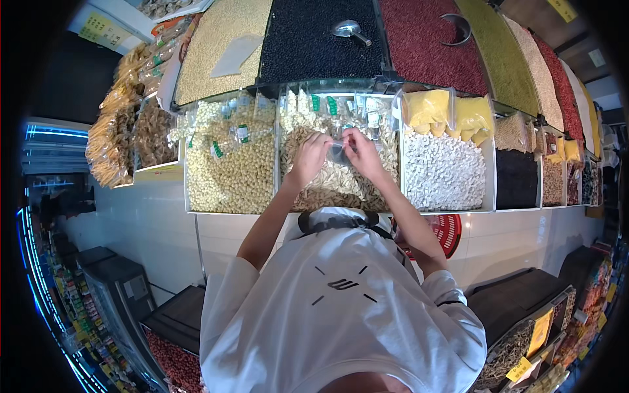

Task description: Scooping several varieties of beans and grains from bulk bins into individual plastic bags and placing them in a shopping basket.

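My left hand (311, 156) and my right hand (365, 154) pinch the top edge of a clear plastic bag (338, 153) between them. The bag hangs over a bin of dried, pale brown slices (339, 189). Its lower part blends with the slices, so its contents are hard to make out. Just beyond my fingers lie several filled clear packets (373, 119), some with green and white labels.
Pale round seeds (226, 179) fill the bin on the left; white cubes (442, 169) and bags of yellow grain (427, 108) are on the right. Behind stand black beans (314, 44) with a metal scoop (347, 29) and red beans (427, 54). A red basket (448, 236) is below the counter.
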`<control>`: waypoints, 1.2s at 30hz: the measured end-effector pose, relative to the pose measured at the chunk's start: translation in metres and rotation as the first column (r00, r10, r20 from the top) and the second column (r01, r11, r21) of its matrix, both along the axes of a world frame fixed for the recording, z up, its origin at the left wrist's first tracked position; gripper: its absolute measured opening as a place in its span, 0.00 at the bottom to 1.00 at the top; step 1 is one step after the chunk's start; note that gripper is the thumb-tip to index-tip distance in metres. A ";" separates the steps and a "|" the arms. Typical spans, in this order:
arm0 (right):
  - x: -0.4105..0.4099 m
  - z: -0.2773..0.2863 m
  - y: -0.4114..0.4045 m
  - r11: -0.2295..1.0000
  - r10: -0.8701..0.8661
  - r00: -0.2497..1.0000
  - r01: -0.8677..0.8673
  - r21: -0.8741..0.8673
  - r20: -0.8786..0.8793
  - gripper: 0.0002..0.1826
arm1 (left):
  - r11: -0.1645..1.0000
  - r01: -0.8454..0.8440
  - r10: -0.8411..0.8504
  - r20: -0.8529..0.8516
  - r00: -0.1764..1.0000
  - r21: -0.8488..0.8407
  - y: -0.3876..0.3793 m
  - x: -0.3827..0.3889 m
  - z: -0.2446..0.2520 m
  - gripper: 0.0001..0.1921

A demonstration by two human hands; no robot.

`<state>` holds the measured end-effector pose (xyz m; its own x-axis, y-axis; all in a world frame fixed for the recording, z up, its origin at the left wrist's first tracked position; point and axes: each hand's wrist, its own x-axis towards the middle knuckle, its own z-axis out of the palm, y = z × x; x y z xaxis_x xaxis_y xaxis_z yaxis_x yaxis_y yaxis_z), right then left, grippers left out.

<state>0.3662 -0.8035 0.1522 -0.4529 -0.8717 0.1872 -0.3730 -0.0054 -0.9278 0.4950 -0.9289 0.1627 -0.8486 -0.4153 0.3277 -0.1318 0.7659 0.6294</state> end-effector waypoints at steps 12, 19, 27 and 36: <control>0.005 0.011 -0.010 0.999 0.031 0.997 -0.030 0.018 -0.071 0.15 | 0.843 -0.020 0.063 -0.063 0.996 0.537 0.001 0.003 -0.006 0.07; 0.002 0.015 -0.009 0.999 0.046 0.980 -0.040 0.033 -0.196 0.12 | 0.922 -0.035 0.066 -0.067 0.996 0.386 0.008 -0.001 0.002 0.05; -0.028 0.008 0.024 0.997 0.025 0.920 0.006 0.080 -0.390 0.10 | 0.955 -0.046 0.098 -0.161 0.982 0.294 0.006 -0.011 -0.009 0.03; -0.081 -0.015 0.088 0.939 -0.119 0.868 0.256 0.230 -0.482 0.10 | 0.984 0.009 0.024 -0.186 0.982 0.177 0.012 -0.016 0.012 0.03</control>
<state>0.2848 -0.7155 0.1375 -0.5367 -0.8252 0.1761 -0.7197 0.3388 -0.6060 0.4787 -0.9173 0.1743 -0.7761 -0.4868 0.4009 -0.0048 0.6403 0.7681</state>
